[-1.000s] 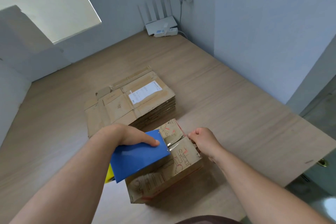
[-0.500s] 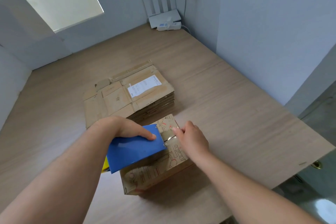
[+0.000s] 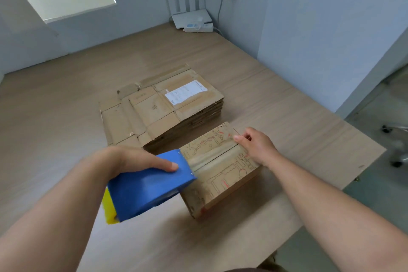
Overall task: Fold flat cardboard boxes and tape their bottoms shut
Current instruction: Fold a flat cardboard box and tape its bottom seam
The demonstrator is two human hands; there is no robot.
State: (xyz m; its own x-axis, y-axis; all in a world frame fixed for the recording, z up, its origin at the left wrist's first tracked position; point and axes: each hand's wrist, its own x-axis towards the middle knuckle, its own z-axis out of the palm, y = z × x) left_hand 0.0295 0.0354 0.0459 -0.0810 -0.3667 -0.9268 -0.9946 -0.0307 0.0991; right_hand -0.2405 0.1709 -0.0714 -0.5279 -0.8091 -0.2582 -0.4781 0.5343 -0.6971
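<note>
Near centre of table [image 3: 66, 117] sits folded box [image 3: 223, 176], printed flaps up, seam running left-right. Left hand [image 3: 132, 161] grip closed round blue tape dispenser [image 3: 150, 187], thumb flat on top. Dispenser front edge touches box's left end at seam, yellow part [image 3: 109, 210] sticking out at its near-left end. Clear tape [image 3: 212, 157] lies along seam from dispenser toward right. Right hand [image 3: 258, 146] at box's right end, grip curled over the edge, thumb pressing top at seam. Stack of flat boxes [image 3: 159, 112] just beyond, far-left of folded box, white label [image 3: 185, 91] on top. White router [image 3: 189, 17] in far corner of table against wall
</note>
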